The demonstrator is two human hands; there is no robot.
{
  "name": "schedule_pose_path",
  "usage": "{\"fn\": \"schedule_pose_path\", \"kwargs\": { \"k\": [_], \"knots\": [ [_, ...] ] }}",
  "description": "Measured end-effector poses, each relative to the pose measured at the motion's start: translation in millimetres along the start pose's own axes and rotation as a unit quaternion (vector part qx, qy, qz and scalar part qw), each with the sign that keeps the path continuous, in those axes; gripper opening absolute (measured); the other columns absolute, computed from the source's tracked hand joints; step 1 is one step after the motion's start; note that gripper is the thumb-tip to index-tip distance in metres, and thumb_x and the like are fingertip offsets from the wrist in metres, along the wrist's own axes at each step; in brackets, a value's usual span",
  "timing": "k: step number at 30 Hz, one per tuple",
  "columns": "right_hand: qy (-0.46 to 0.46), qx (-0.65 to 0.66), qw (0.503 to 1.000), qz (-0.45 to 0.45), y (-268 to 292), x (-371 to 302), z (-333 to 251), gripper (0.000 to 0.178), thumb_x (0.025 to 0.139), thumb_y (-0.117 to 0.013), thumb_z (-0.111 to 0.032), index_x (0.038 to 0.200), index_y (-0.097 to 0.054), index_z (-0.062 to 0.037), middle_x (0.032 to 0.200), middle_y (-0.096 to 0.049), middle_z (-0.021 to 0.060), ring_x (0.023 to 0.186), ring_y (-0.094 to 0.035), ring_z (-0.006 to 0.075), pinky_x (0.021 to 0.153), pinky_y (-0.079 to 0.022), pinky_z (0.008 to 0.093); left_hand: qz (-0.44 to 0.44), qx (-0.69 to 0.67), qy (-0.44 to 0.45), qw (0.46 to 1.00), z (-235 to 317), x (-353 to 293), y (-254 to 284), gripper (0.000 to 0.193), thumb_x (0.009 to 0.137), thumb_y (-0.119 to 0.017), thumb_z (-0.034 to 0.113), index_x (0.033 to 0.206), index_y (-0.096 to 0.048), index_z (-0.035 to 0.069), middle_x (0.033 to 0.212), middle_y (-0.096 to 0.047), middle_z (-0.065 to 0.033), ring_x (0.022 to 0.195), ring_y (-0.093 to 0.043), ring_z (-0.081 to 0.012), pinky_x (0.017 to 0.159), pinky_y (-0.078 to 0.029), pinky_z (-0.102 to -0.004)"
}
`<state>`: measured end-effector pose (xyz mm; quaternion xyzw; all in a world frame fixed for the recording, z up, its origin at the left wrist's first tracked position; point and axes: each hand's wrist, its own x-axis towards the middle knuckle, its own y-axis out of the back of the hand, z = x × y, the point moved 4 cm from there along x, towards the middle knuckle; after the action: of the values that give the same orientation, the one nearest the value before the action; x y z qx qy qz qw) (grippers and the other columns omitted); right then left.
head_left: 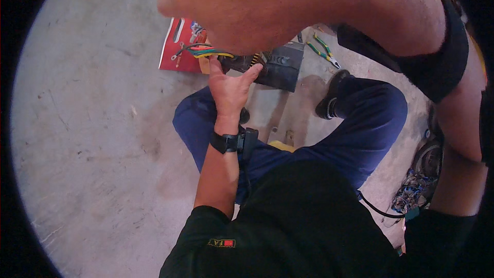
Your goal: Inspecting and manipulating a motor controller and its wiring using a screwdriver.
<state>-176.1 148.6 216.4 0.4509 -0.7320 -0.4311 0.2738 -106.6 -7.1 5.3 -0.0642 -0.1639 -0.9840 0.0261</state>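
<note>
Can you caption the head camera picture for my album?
Left hand at a dark part near colourful wires, right hand close to the camera, pliers on the floor.

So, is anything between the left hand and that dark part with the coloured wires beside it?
Nothing visible: the left hand reaches to the dark part, thumb and finger spread at its near side. The right hand covers the view just beyond, so anything there is hidden.

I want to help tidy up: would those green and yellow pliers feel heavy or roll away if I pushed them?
The pliers look metal-headed, so probably heavy for their size. Lying flat and splayed, they'd likely slide rather than roll.
</note>
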Motion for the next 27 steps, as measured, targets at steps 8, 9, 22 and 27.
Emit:
{"fn": "schedule_pose_path", "kwargs": {
  "k": [8, 9, 22, 27],
  "knots": [
    [0.004, 0.022, 1.0, 0.015, 1.5, -15.5, 2.9, 0.04, 0.102, -0.063, -0.024, 0.137, -0.052, -0.0091, 0.141, -0.053, 0.0174, 0.114, -0.056, 0.0243, 0.094, -0.045, 0.0411, -0.008, -0.029, 0.009, 1.0, -0.6, 0.7, -0.1, 0.067, 0.073, -0.093, 0.005, 0.127, -0.054, 0.0, 0.113, -0.067, -0.0057, 0.095, -0.068, -0.0142, 0.08, -0.059, -0.0289],
    [0.005, 0.027, 1.0, 0.015, 2.6, -15.5, 3.9, 0.04, 0.102, -0.063, -0.024, 0.137, -0.052, -0.0092, 0.141, -0.053, 0.0173, 0.115, -0.055, 0.0243, 0.095, -0.045, 0.0411, -0.01, -0.023, 0.025, 0.999, -1.0, -0.1, 0.2, 0.068, 0.073, -0.094, 0.005, 0.128, -0.054, 0.0, 0.113, -0.067, -0.0058, 0.096, -0.068, -0.0146, 0.081, -0.059, -0.0293],
    [0.019, 0.05, 0.998, 0.021, 1.6, -22.2, 4.1, 0.043, 0.102, -0.062, -0.023, 0.141, -0.05, -0.0113, 0.145, -0.051, 0.0154, 0.121, -0.053, 0.0243, 0.101, -0.043, 0.0407, -0.007, -0.019, 0.004, 1.0, 3.0, 0.4, -0.6, 0.071, 0.073, -0.094, 0.006, 0.129, -0.052, -0.002, 0.119, -0.067, -0.0083, 0.1, -0.068, -0.0152, 0.085, -0.058, -0.0294],
    [0.021, 0.065, 0.997, 0.033, 2.5, -30.3, 4.7, 0.044, 0.102, -0.062, -0.023, 0.143, -0.05, -0.012, 0.147, -0.05, 0.0146, 0.124, -0.052, 0.0243, 0.103, -0.043, 0.0406, -0.029, -0.016, 0.041, 0.999, 3.1, 0.3, -1.3, 0.09, 0.073, -0.095, 0.018, 0.143, -0.043, -0.006, 0.123, -0.066, -0.0131, 0.113, -0.063, -0.0211, 0.103, -0.049, -0.0337]
  ]
}}
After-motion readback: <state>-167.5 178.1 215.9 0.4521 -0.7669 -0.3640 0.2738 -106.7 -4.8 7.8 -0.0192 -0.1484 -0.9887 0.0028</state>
